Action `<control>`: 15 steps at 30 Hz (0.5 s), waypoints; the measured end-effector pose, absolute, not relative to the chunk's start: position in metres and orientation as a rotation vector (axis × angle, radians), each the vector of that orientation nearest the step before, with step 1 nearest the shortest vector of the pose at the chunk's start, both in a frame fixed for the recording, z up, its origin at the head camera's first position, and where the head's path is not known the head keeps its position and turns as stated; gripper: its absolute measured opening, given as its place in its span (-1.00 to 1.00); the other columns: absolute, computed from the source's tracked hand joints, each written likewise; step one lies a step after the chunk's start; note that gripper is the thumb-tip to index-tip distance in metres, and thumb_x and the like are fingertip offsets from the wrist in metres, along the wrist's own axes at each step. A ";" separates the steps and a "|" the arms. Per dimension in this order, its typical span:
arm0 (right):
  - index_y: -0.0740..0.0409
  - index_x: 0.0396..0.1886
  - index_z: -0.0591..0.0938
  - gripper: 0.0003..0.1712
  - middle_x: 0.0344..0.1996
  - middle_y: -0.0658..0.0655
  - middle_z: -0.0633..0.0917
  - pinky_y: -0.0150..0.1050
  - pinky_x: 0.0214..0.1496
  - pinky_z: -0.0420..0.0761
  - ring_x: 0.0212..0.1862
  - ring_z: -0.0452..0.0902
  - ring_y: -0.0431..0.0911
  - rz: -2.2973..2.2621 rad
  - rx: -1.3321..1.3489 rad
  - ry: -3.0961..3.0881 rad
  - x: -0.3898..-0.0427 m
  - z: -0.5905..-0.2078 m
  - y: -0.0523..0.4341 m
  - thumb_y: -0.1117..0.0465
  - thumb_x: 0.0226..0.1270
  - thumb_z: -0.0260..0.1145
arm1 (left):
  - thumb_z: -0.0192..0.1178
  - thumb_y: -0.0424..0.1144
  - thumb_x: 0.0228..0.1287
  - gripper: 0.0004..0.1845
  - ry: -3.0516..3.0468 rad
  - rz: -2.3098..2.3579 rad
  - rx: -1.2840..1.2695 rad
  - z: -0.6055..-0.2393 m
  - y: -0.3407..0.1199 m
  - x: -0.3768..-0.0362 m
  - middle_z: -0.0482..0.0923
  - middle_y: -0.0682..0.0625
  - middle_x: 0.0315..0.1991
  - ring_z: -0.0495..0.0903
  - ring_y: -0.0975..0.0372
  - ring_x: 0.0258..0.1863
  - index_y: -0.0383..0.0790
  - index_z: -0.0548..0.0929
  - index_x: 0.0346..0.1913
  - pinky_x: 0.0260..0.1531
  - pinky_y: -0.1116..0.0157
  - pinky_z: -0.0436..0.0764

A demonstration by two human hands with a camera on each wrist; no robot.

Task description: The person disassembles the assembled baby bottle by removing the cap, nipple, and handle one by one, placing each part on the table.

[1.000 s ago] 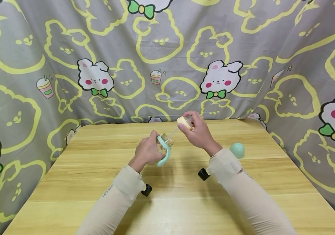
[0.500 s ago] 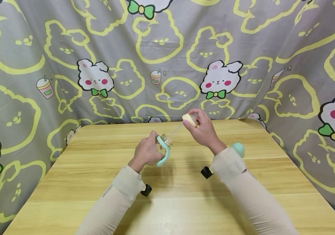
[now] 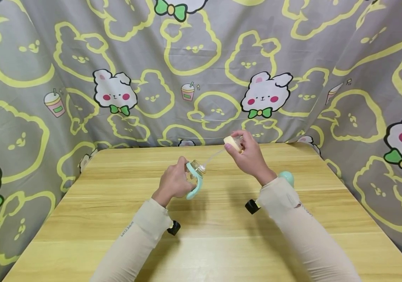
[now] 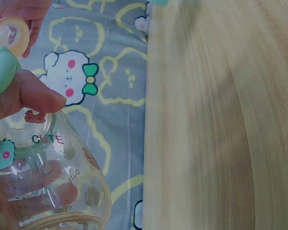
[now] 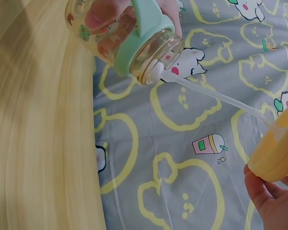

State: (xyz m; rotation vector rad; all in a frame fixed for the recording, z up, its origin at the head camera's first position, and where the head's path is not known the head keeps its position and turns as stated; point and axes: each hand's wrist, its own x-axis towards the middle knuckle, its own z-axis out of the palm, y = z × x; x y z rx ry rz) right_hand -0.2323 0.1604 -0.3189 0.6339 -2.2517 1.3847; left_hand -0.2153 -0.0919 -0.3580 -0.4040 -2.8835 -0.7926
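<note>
My left hand grips a clear baby bottle that has a mint-green handle and small printed pictures. The bottle is tilted, its open threaded neck facing my right hand. With thumb and fingers, my right hand holds a pale yellow bottle collar, up and to the right of the bottle. From the collar runs a thin translucent straw to the bottle's mouth. The straw's white end piece is at the rim, seemingly still partly inside it. A clear part behind the collar is mostly covered by my fingers.
A mint-green dome cap stands on the wooden table, partly behind my right sleeve. A patterned grey curtain hangs beyond the table's back edge and along both sides. Black cameras jut from both wrists.
My right hand has moved right and slightly up with the collar, drawing the straw out until its white end shows at the bottle's mouth. The left hand has shifted slightly left with the bottle.
</note>
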 end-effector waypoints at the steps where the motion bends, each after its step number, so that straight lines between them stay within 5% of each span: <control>1: 0.28 0.08 0.41 -0.59 0.08 0.28 0.43 -0.23 -0.40 0.51 -0.34 0.46 0.02 1.380 0.631 -2.255 -0.232 -0.319 0.161 0.19 0.35 0.28 | 0.44 -0.11 -0.14 -0.43 -2.881 -0.793 -0.404 -0.358 -0.092 -0.215 0.56 -0.01 -0.34 0.47 0.18 -0.58 -0.14 0.40 -0.06 -0.57 0.24 0.44; 15: 0.24 0.05 0.41 -0.59 -0.07 0.25 0.45 -0.15 -0.44 0.47 -0.47 0.41 0.00 1.329 0.603 -2.275 -0.233 -0.328 0.172 0.15 0.33 0.28 | 0.45 -0.10 -0.12 -0.44 -2.884 -0.781 -0.403 -0.357 -0.093 -0.215 0.55 0.01 -0.39 0.48 0.18 -0.58 -0.13 0.40 -0.07 -0.58 0.24 0.44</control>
